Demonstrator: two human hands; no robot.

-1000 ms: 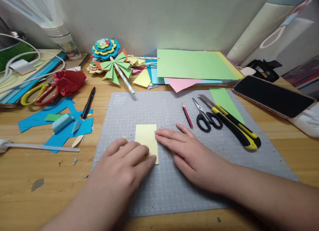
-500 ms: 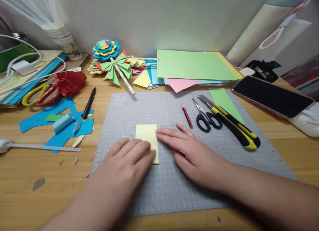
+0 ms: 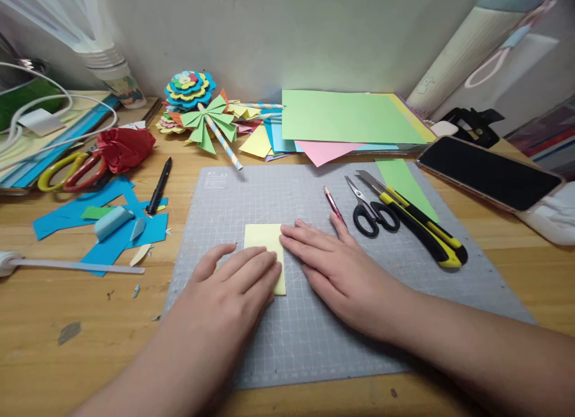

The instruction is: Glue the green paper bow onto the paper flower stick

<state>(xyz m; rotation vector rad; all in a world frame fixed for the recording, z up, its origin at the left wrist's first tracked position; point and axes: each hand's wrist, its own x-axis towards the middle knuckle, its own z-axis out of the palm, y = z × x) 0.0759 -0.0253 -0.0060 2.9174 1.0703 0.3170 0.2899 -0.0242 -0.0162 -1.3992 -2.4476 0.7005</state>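
A small pale yellow paper rectangle [image 3: 263,236], seemingly folded, lies on the grey cutting mat [image 3: 269,345]. My left hand [image 3: 233,285] rests flat over its lower left part, fingers stretched out and hiding much of it. At the paper's right edge lies my right hand [image 3: 330,261], open, with its fingertips touching that edge and its palm on the mat. The little finger of that hand reaches the lower end of a red pencil [image 3: 331,200]. Black-handled scissors [image 3: 371,213] and a yellow and black utility knife [image 3: 422,225] are to the right of it.
Blue paper scraps [image 3: 108,243] and a black pen [image 3: 159,186] lie left of the mat. Behind it are layered paper flowers [image 3: 188,90] and a stack of coloured paper [image 3: 350,117]. A phone [image 3: 489,172] sits at the right, near a green paper strip [image 3: 406,186].
My left hand's fingers have slid slightly to the right over the paper and straightened. One finger of my right hand has spread outward toward the pencil. The paper stays in place.
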